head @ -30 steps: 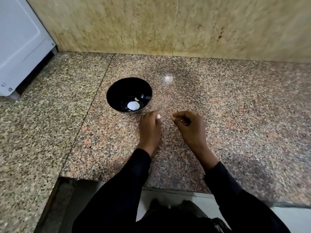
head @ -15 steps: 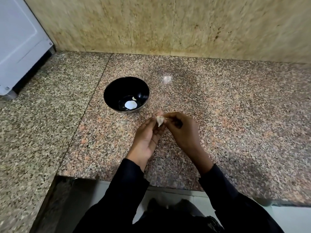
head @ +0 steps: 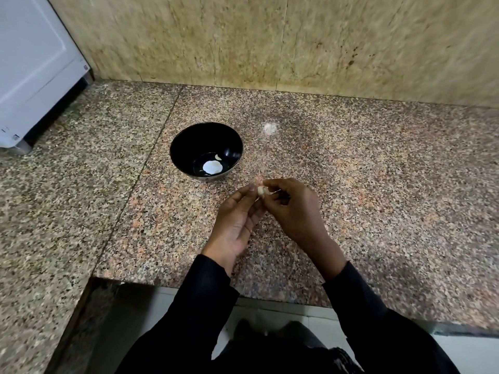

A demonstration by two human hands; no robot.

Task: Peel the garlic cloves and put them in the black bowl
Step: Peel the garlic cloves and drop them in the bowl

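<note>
Both hands meet over the counter (head: 351, 163): left hand (head: 237, 220) and right hand (head: 293, 209) pinch one clove (head: 262, 190) btwn fingertips, w/ the bowl (head: 189, 136) just beyond and left of the grip, nearer the left hand.

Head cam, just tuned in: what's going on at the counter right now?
A person is working a garlic clove between both hands, the left hand and the right hand pinching it at the fingertips just above the granite counter. The black bowl sits just beyond the hands with a small pale piece inside, beside a bright glare spot.
</note>
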